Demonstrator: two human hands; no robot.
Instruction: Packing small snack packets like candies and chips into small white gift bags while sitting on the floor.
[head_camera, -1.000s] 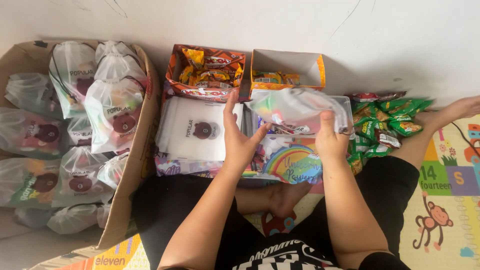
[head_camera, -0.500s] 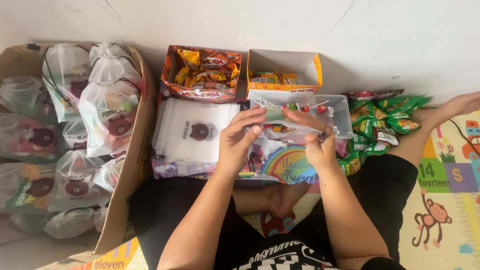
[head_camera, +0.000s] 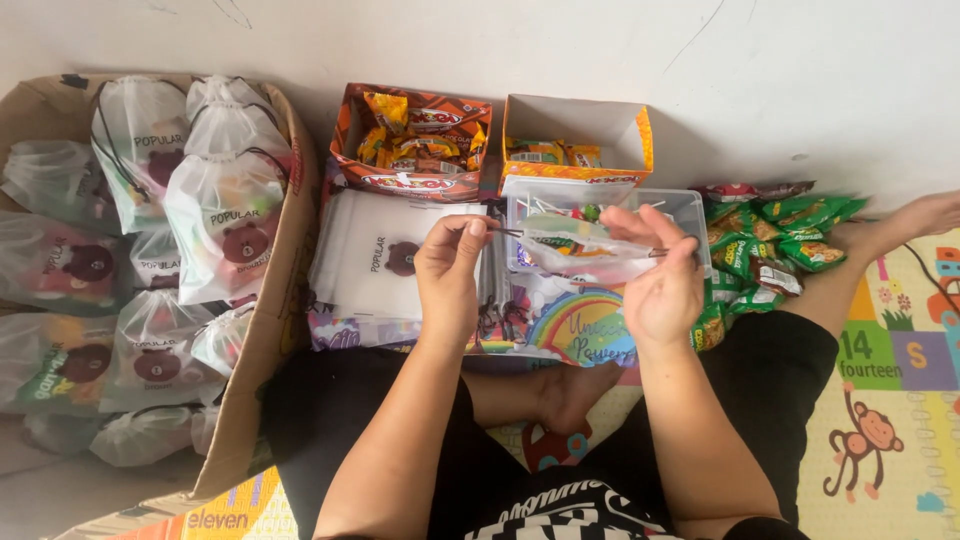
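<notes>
A small clear drawstring bag (head_camera: 575, 240) is being stretched sideways just above the centre of the frame, in front of a clear plastic tub (head_camera: 690, 215). The bag is thin and see-through, crinkling along its top edge, with dark cords running out at both ends and a few small coloured pieces showing faintly through it; what they are is too small to tell.

The left hand (head_camera: 450, 275) is rising from the lower middle of the frame, forearm pointing up, with the thumb and forefinger pinching the dark cord at the bag's left end. The other fingers are curling loosely beneath. The right hand (head_camera: 660, 285) is sitting right of centre, palm turned toward the camera, its fingers reaching up and closing on the bag's right end and cord.

Under the left hand a flat stack of white bags with a brown bear print (head_camera: 375, 260) is lying. At upper centre, an orange box of wrapped sweets (head_camera: 415, 140) is standing beside an open yellow-and-white box (head_camera: 580, 140). Green snack packets (head_camera: 780, 235) are piling up at the right. At the left of the frame a cardboard box (head_camera: 275, 330) is holding filled bear-print bags (head_camera: 225, 220).
</notes>
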